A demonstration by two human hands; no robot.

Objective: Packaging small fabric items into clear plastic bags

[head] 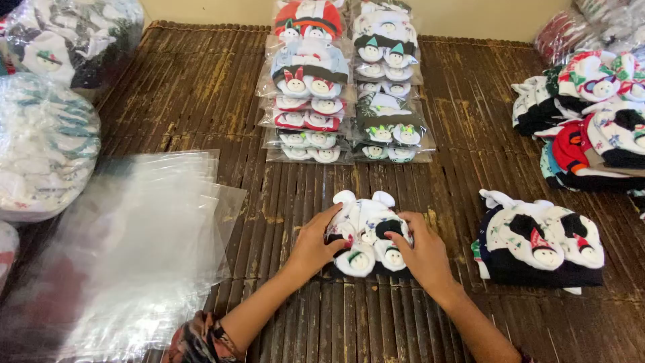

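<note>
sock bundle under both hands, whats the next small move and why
Probably slide the sock bundle left toward the clear bags. The left hand and right hand press it flat, it is unbagged, and the finished packs above are already bagged.

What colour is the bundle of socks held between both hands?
Mostly white with black patches and small red accents: sock bundle, head view.

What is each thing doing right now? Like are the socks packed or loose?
Left hand: pressing on the small sock bundle.
Right hand: pressing on the same bundle.
Small sock bundle: loose, not bagged, flat on the mat.
Clear bags: empty, stacked flat.
Two packed rows: bagged, overlapping.
Sock pile nearby: loose, stacked.
Heap at right: loose, jumbled.
</note>
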